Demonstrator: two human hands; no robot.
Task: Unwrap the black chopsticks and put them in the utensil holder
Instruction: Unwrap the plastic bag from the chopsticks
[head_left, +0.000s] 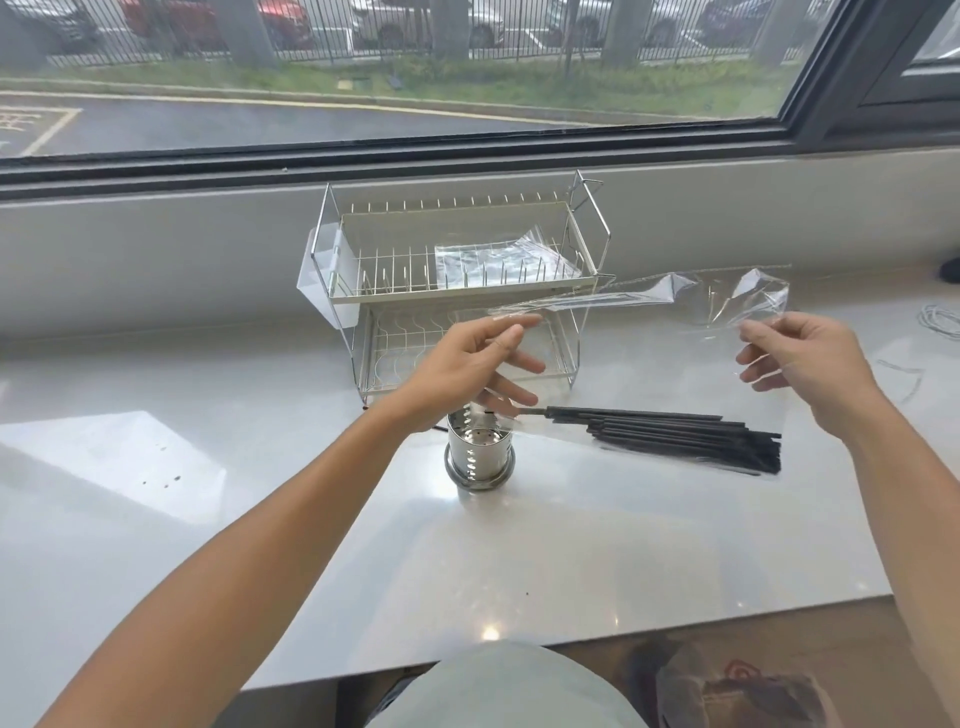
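White countertop (571, 561) runs under the window; near edge at bottom of view. Two-tier wire dish rack (457, 280) sits toward far edge, approx centre, w/ a clear plastic sheet (506, 262) lying on its upper tier. Clear plastic wrapper (675, 299) held up in the air between both hands, stretched L to R in front of rack, above the counter. Left hand (467, 364) pinches wrapper's narrow twisted end betw thumb and forefinger, other fingers spread loose. Right hand (800, 364) grips the wider crinkled end at fingertips, thumb on top, remaining fingers curled half-open below. Black chopsticks (675, 436) lie loose in a fanned bundle flat on the counter, right of centre, below the wrapper and not touching it, thin ends pointing L toward the utensil holder (480, 452). Holder is a perforated steel cylinder, upright, just in front of rack; inside looks bare but partly hidden by left hand. Chopstick tips near its rim; touching or not, can't tell.
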